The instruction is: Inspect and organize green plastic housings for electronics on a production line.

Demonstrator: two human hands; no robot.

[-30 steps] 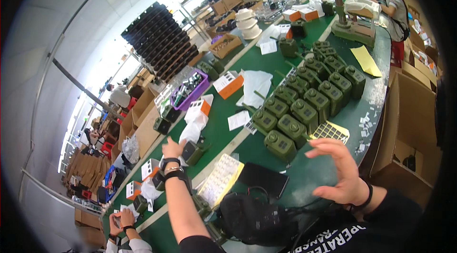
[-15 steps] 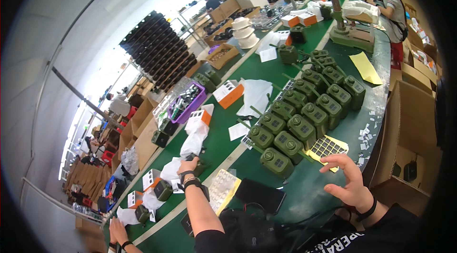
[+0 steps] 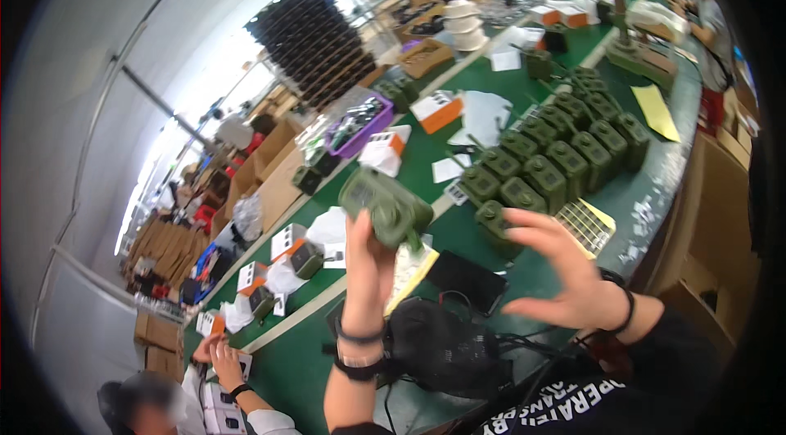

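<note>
Landmark: I take the rows of green devices [image 3: 565,148] on the green counter [image 3: 655,189] as reference.
Left hand [image 3: 368,263]: its grip is clamped round the lower end of one green device [image 3: 385,206], lifted clear of the counter, on the near-left side of the rows.
Right hand [image 3: 565,279]: fingers spread apart, holding nothing, raised just on my side of the rows, above a yellow gridded sheet [image 3: 585,226].
Thing in hand: tilted, one end toward the head camera; I cannot tell which face is up.
Nearby: black pouch with cables [image 3: 442,345] below both hands; another person's hands [image 3: 217,353] well to the left of the rows.
Handling advice: in my judgement the free hand should steady the far end, so the one-handed hold does not slip, and the device should stay over the counter.
</note>
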